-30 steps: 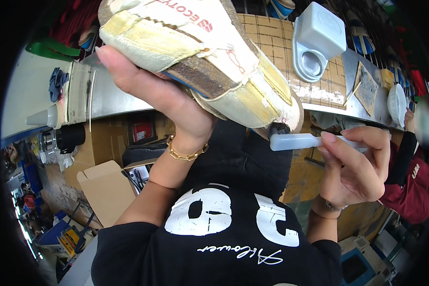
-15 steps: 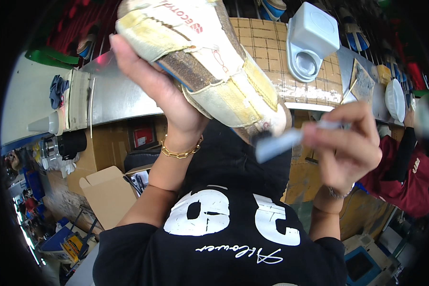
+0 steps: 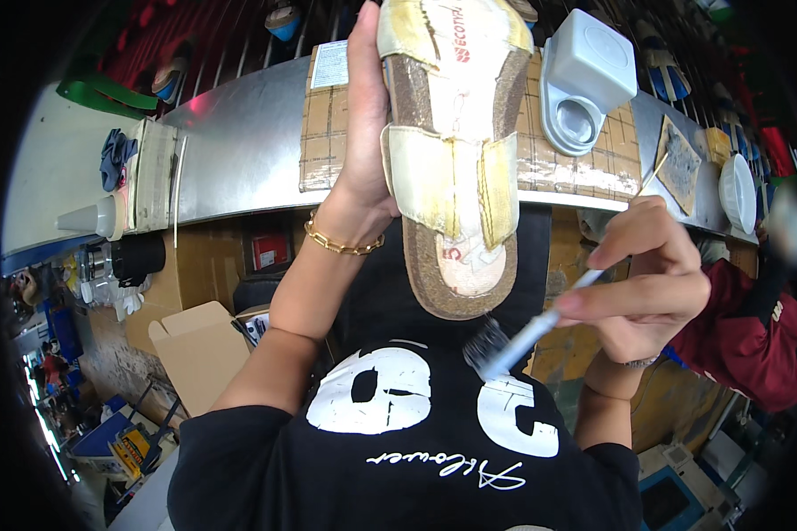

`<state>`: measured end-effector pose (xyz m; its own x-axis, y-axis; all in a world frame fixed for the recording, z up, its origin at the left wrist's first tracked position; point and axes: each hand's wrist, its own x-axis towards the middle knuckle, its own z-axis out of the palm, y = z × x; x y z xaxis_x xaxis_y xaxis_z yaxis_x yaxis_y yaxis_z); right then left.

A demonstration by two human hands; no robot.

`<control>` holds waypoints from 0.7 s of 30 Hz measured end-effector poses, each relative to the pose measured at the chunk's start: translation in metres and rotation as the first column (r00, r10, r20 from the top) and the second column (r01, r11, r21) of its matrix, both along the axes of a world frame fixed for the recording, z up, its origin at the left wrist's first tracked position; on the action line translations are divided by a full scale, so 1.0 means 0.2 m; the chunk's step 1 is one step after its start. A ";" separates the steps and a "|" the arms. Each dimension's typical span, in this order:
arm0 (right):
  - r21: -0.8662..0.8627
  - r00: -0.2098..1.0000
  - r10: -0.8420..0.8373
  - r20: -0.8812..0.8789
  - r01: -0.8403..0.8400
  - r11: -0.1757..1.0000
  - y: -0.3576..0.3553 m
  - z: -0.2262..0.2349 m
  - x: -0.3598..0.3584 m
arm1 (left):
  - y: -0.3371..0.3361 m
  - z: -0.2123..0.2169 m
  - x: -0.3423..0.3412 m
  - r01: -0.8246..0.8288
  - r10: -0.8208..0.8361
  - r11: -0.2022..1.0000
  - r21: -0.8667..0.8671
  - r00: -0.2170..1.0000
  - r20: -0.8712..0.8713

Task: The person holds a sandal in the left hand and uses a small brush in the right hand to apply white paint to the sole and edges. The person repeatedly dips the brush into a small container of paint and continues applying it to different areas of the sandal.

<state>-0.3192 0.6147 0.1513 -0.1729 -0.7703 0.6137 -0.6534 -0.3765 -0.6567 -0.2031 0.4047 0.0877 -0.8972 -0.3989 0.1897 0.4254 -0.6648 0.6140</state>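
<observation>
An unfinished sandal (image 3: 441,181) is held up with its underside facing me: brown cork-like edges, a pale middle strip, and cream and yellowish straps folded over from both sides. My left hand (image 3: 369,146) is closed on its left edge, the thumb along the side and the other fingers hidden behind. My right hand (image 3: 651,288) pinches the pale handle of a small brush (image 3: 487,350) with dark bristles. The brush head is just below the sandal's rounded near end, apart from it or barely at its edge; I cannot tell exactly.
A light grey plastic container (image 3: 584,75) with a round cup stands on cardboard (image 3: 326,146) over the metal bench (image 3: 243,150). Farther right are a stained board (image 3: 677,164) and a white bowl (image 3: 737,196). Another person's dark red garment (image 3: 753,327) shows at right. An open carton (image 3: 199,354) lies lower left.
The sandal has swung from a slant to nearly upright and moved nearer me. My right hand has drawn the brush down, off the sandal's near end, where it was touching or almost touching.
</observation>
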 end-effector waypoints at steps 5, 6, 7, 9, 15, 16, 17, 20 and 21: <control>0.084 0.992 0.010 0.122 -0.020 0.996 -0.02 0.00 0.00 | 0.03 0.00 -0.03 0.035 -0.030 0.995 -0.094 0.998 0.058; 0.063 0.991 0.039 0.128 -0.047 0.997 -0.01 0.00 -0.01 | 0.03 0.00 -0.04 0.053 -0.047 0.994 -0.100 0.997 0.060; 0.070 0.994 -0.006 0.108 -0.002 0.998 -0.02 0.00 0.00 | 0.04 0.00 -0.05 0.070 -0.063 0.992 -0.108 0.996 0.067; 0.064 0.997 -0.024 0.070 0.020 0.998 -0.05 -0.02 -0.01 | 0.02 0.00 -0.07 0.078 -0.069 0.989 -0.127 0.995 0.072; 0.118 0.992 0.027 0.121 -0.042 0.992 -0.04 -0.01 -0.04 | 0.04 -0.01 -0.12 0.105 -0.091 0.981 -0.162 0.992 0.092; 0.125 0.993 0.025 0.117 -0.040 0.991 -0.05 -0.02 -0.03 | 0.04 -0.01 -0.11 0.105 -0.089 0.980 -0.166 0.991 0.101; 0.167 0.983 0.069 0.172 -0.098 0.981 -0.03 -0.03 -0.05 | 0.04 -0.01 -0.10 0.104 -0.088 0.981 -0.166 0.991 0.105; 0.124 0.978 0.094 0.187 -0.118 0.985 -0.01 0.00 -0.05 | 0.06 -0.02 -0.13 0.139 -0.124 0.977 -0.161 0.987 0.100; 0.129 0.986 0.060 0.157 -0.081 0.988 -0.02 0.00 -0.04 | 0.06 -0.02 -0.11 0.137 -0.123 0.978 -0.155 0.987 0.101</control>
